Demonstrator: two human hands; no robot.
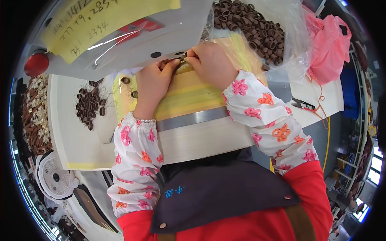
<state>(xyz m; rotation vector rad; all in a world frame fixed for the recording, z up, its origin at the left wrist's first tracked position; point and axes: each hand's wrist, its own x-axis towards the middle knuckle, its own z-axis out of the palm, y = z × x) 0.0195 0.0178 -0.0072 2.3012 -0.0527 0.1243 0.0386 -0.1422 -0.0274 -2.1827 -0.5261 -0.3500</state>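
My left hand (155,82) and my right hand (213,62) meet under the grey body of what looks like a sewing machine (132,50). Thumb and fingers of each are pinched together at a small spot between them. What they grip is mostly hidden by the fingers and the machine. Beneath my hands lies a work plate (189,94) covered with yellow tape. Two single brown loops, one loop (126,80) and another loop (134,94), rest beside my left wrist. Farther left is a pile of brown loops (90,104) with loose threads.
A clear plastic bag (296,34) at the far right holds many brown loops (263,36). Next to it sits a pink plastic bag (327,46). Thread snips (304,105) lie at the right table edge with an orange cord (321,105). A white fan (56,175) stands lower left.
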